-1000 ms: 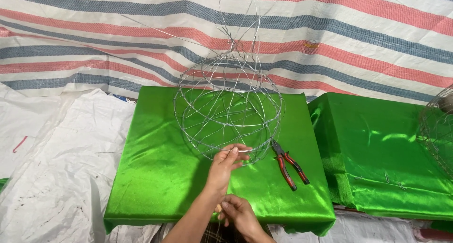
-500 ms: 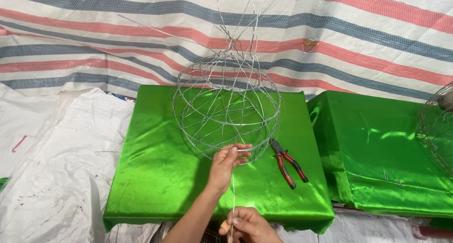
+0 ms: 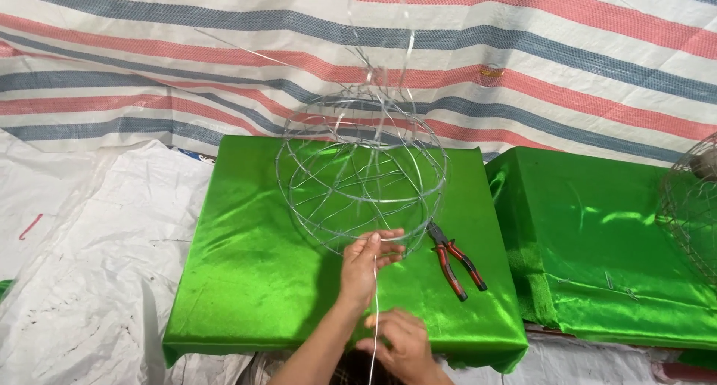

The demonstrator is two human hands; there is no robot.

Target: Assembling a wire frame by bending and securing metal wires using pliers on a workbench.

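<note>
- Wire ball frame (image 3: pixel 362 179), round and open, stands on the green satin-covered worktop (image 3: pixel 246 280), toward its far middle; loose wire ends rise from its top.
- Left hand (image 3: pixel 367 262) at the frame's near lower edge, grip pinched narrow on the frame wire where a thin loose wire (image 3: pixel 375 310) meets it.
- That wire runs straight down from the left hand to the right hand (image 3: pixel 399 345), which sits at the near worktop edge, grip closed around it.
- Red-handled pliers (image 3: pixel 455 259) lie flat on the cloth just right of the frame, near the left hand, touching neither hand.
- Second green-covered block (image 3: pixel 605 250) to the right, close beside the first; another wire frame (image 3: pixel 691 202) at its far right, partly cut off.
- Striped tarp (image 3: pixel 523 49) behind; white plastic sheeting (image 3: pixel 82 265) to the left.
</note>
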